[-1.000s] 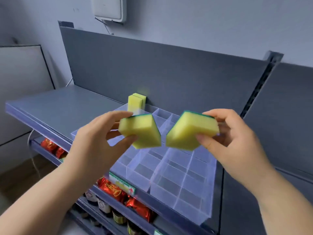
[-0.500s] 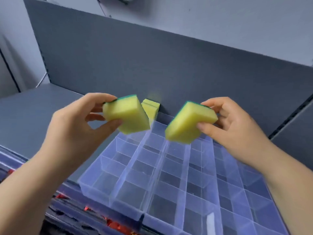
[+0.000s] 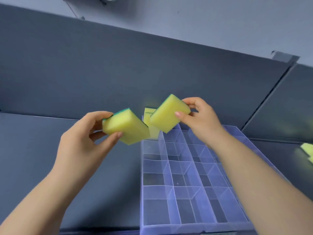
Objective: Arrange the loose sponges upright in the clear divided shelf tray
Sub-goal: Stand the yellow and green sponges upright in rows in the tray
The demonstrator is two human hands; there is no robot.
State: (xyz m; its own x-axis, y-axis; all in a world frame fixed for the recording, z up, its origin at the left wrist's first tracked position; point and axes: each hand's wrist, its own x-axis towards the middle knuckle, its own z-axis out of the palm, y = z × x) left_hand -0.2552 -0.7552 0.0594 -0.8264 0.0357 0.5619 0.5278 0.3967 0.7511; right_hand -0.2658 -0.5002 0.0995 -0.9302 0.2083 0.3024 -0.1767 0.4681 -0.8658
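Yellow sponge in left hand; second sponge in right hand, above tray.

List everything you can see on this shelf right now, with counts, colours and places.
left sponge: one, yellow with green backing, in left hand
right sponge: one, yellow with green backing, in right hand
stored sponges: count hidden, yellow, upright, far-left corner of divided tray
loose sponges: blurred, yellow-green, right edge of shelf
divided tray: one, clear, on shelf
shelf: one, grey, under tray
left hand: one, grips left sponge
right hand: one, grips right sponge
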